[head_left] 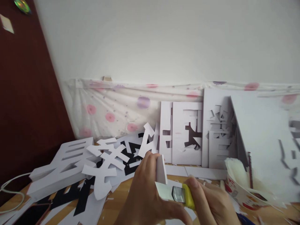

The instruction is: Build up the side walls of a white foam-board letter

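My left hand [142, 187] is closed around a small white foam board piece [161, 170], which stands upright between thumb and fingers. In my right hand [211, 200] is a yellow utility knife [188, 196]. Its wide metal blade [165, 191] points left and lies just under the lower edge of the piece, close to my left thumb. Whether the blade touches the board I cannot tell. Behind my left hand leans a cut-out white character piece [146, 140].
White cut-out characters [114, 156] and black ones [78, 197] pile up on the left beside a phone [31, 214]. Cut foam boards [187, 106] lean on the plastic-covered wall. A paper cup [239, 193] holding a pencil [250, 172] stands at right. Scraps litter the wooden table [112, 206].
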Tool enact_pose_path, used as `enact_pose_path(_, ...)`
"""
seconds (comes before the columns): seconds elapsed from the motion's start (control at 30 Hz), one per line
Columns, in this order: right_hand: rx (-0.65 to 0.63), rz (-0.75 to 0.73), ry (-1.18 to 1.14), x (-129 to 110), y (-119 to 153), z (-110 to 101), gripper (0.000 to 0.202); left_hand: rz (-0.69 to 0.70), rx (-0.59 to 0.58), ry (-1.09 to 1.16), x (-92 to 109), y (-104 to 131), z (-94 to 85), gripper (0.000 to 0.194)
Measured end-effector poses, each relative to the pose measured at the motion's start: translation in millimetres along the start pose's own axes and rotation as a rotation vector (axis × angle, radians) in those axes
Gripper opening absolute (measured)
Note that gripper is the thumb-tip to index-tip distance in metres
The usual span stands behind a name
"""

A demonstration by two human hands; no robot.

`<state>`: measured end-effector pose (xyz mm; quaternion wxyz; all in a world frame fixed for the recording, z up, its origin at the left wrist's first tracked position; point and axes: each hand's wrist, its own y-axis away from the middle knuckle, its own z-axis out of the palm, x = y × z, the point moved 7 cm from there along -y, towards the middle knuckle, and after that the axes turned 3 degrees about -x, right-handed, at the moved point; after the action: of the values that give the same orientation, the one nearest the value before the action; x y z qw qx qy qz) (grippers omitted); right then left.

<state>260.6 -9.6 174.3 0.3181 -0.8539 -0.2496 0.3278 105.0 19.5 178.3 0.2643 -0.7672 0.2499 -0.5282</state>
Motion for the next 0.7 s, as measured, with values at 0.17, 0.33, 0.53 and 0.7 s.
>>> enact_pose_path(0.17,-0.006,-0.009,-0.001,3,0,0,0.051,-0.002,-0.04,-0.029,0,1,1.9,0.075)
enact_pose_path(0.33,-0.01,0.007,0.019,5,1,4,0.05,-0.005,-0.035,-0.059,3,-3,-0.3,0.074)
enact_pose_path(0.53,-0.043,0.011,0.025,10,6,9,0.05,-0.015,-0.017,0.019,4,-9,-2.8,0.085)
enact_pose_path(0.7,-0.01,-0.011,0.049,7,8,8,0.05,0.02,0.001,-0.007,5,-7,-5.0,0.083)
